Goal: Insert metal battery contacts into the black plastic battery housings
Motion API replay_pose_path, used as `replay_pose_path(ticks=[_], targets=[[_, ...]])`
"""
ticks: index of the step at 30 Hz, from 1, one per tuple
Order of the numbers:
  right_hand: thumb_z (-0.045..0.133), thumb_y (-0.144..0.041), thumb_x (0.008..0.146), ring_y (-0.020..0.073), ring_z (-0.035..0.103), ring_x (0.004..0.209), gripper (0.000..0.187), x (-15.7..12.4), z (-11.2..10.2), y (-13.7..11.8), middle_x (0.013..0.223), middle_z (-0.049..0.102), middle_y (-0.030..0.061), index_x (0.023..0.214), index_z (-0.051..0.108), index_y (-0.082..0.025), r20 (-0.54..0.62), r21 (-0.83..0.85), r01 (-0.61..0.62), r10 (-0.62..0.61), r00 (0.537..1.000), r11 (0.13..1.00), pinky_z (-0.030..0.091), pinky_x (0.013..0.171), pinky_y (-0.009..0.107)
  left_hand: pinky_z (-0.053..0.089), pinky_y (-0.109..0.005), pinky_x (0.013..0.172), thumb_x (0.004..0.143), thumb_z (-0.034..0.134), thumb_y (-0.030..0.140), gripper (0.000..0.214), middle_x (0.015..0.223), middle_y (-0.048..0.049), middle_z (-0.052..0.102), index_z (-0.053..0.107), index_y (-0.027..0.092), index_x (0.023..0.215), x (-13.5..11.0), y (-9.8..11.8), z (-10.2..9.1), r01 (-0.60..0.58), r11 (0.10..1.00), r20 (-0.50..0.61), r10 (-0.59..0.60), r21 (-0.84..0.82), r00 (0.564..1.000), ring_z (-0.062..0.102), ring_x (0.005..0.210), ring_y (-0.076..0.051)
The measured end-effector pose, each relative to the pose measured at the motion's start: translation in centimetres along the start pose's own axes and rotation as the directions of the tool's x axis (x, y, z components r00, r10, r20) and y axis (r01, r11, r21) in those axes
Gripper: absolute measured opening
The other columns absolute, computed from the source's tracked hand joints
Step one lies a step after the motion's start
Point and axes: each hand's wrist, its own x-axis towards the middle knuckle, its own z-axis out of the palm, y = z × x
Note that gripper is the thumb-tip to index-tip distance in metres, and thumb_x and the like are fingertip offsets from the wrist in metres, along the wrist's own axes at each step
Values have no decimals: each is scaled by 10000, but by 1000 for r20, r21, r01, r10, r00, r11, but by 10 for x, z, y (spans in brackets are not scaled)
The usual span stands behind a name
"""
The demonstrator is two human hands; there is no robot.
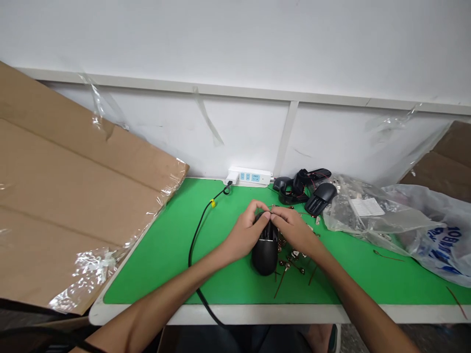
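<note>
Mouse (265, 252), smooth black plastic and rounded like an egg, sits on the green mat (221, 284) with its long axis pointing at the wall; on my feed the left hand (245, 233) curls over its far end, gripping it; the right hand (294, 228) reaches in from beside it, fingertips (274, 212) meeting the left's above the mouse; I cannot tell whether they pinch anything; thin copper-coloured wires (281, 282) lie just right of it.

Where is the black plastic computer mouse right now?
In the head view, the black plastic computer mouse sits at the centre of the green mat, between the left hand and right hand, with small metal parts just to its right.
</note>
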Motion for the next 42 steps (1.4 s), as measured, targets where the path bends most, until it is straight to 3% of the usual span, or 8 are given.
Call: replay_pose_path(ticks=[4,7,9,17,19,24,30,42], targets=[[495,-423,1010,210,595,944,209,-6,6,-6,1019,637,23,1043,557,-226,0,68,4,-4,1000,998,451,804,333,391,-219,502,919,599,473,303,750,18,563,609,214,1076,13,4,-14,112,975,-63,-126,-192,990,504,577,-124],[753,-512,858,265,614,1091,565,-8,5,-7,1200,646,78,1283,504,-234,-79,-39,7,-10,997,999,498,882,376,471,-242,535,883,597,457,295,765,0,609,579,211,1044,20,6,-27,190,920,-26,-212,-344,977,581,572,-138],[811,-461,806,280,633,1083,615,-8,-1,-6,1196,660,84,1296,511,-242,-98,-136,33,-47,994,990,511,889,394,521,-267,586,880,597,458,292,790,-22,652,539,213,1030,23,7,-34,214,890,29,-222,-403,975,656,609,-162],[755,-335,844,273,663,1114,509,0,-41,9,1254,693,65,1326,604,-272,-85,-259,274,-305,949,926,516,987,424,533,-234,596,867,754,425,349,879,-93,752,573,179,1035,33,10,-55,215,949,150,-184,-229,972,770,701,-202],[743,-365,868,296,624,1188,468,3,-41,12,1280,675,86,1305,612,-264,-185,-305,294,-359,915,906,489,1049,464,536,-222,610,858,773,357,297,834,-80,749,583,171,989,34,10,-58,215,930,132,-183,-297,974,760,690,-176],[624,-350,948,309,577,1107,204,5,-23,14,1105,630,129,1098,577,-221,-566,-410,170,-396,723,896,461,1001,492,568,-254,688,832,820,257,341,989,-114,778,549,182,1026,29,7,-46,211,836,90,-193,-506,977,796,859,-223],[489,-263,960,246,552,857,64,0,5,15,894,601,59,916,515,-224,-232,-349,106,-195,953,931,410,761,360,551,-300,831,899,791,400,462,1143,-130,769,556,182,1232,20,3,-21,86,935,134,-42,-345,990,777,1008,-237],[490,-257,965,255,598,897,140,-1,11,16,1004,672,85,1064,568,-196,-182,-299,-19,-38,983,954,416,783,343,527,-405,992,1029,551,527,472,1149,-100,751,585,207,1374,13,-11,-13,-107,994,109,104,22,989,706,1055,-268]])
